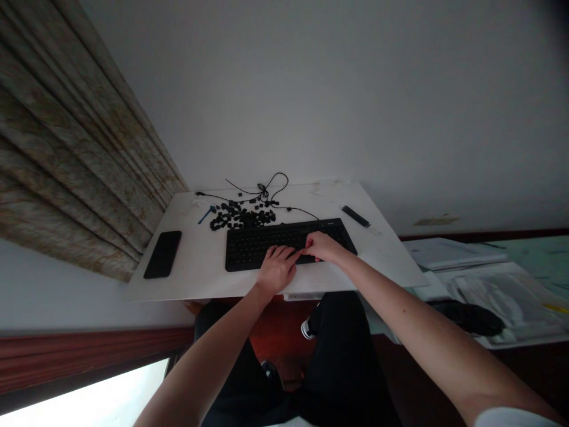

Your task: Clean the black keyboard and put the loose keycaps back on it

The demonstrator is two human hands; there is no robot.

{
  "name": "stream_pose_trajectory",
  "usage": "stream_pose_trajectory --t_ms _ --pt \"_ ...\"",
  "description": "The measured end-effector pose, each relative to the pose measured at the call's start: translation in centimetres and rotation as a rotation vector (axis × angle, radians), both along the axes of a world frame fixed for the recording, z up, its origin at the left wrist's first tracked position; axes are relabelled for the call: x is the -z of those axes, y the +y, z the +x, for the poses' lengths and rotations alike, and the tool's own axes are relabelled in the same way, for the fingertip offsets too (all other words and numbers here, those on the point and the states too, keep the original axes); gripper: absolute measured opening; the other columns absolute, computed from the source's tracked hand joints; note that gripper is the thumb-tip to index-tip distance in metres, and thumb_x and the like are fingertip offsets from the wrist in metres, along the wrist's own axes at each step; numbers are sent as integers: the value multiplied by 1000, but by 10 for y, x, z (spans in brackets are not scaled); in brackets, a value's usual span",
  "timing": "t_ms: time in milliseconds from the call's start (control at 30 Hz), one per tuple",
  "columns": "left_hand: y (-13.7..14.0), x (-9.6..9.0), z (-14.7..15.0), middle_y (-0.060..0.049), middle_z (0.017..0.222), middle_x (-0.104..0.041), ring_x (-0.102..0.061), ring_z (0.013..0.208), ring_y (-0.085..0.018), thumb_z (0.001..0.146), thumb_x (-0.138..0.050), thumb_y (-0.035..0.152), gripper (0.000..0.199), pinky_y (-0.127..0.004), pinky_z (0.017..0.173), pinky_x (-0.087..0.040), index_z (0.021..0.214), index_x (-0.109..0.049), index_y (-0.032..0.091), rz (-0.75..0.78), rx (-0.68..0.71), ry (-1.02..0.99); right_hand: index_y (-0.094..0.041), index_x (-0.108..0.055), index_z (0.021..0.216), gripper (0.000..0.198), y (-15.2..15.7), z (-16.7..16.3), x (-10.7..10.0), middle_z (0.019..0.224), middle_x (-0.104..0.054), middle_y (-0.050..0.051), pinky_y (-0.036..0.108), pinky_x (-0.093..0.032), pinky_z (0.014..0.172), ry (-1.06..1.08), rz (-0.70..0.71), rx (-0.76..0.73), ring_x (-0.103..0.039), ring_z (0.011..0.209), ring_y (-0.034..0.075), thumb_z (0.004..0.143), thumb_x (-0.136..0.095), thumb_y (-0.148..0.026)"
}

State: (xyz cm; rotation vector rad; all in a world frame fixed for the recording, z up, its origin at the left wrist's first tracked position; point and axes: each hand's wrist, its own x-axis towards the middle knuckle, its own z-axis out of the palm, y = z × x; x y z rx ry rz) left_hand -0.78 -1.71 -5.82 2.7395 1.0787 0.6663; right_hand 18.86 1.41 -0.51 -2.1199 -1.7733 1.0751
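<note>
White table (200, 255); black keyboard (284, 235) on it, 12 o'clock from me. My left hand (276, 268) palm-down on it, fingers loosely spread; right hand (320, 246) curled, can't tell if gripping anything. Loose keycaps (249, 219) at keyboard's 10 o'clock.

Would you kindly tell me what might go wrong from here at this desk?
With the left hand and right hand at the long black keyboard, a backward push might scatter the pile of small black loose pieces just behind it. The thin black looped cable runs among some of those pieces, so a tug could drag them. The flat black rectangular phone lies near the left edge of the white tabletop and might be knocked off.
</note>
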Motion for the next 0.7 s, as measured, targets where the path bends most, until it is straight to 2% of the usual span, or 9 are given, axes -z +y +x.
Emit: stream_pose_trajectory --t_ms 133,267,433,533,700 --pt "0 0 1 -7 129 -64 -52 123 -25 92 -52 20 39 -48 110 -36 130 -61 25 4 -1 27 -17 -65 77 15 0 -3 -6 56 -65 1 21 -38 44 -51 -35 -21 -56 41 11 76 -78 -24" --pt "0 0 2 -7 129 -64 -53 122 -26 92 -52 20 36 -50 111 -36 126 -63 25 6 -3 45 -17 -64 69 18 2 -2 -3 55 -66 2 22 -39 44 -68 -80 -29 -57 42 12 76 -78 -26" --pt "-1 1 3 -5 130 -65 -54 123 -25 91 -53 19 37 -51 111 -37 126 -63 25 2 -6 8 -19 -59 62 27 -3 8 9 51 -63 0 22 -38 45 11 -22 -7 -56 42 13 75 -78 -32" --pt "-1 1 3 -6 129 -65 -56 121 -24 91 -52 18 38 -49 111 -39 128 -61 23 -5 -24 -42 -20 -58 64 32 -17 13 21 53 -63 -1 23 -39 48 65 121 50 -57 45 13 78 -74 -44" --pt "0 3 2 -9 124 -67 -59 117 -24 91 -51 15 39 -46 107 -45 129 -60 19 -19 -69 -100 -21 -63 80 30 -50 7 44 63 -67 1 25 -37 54 11 534 200 -61 55 16 91 -56 -48"
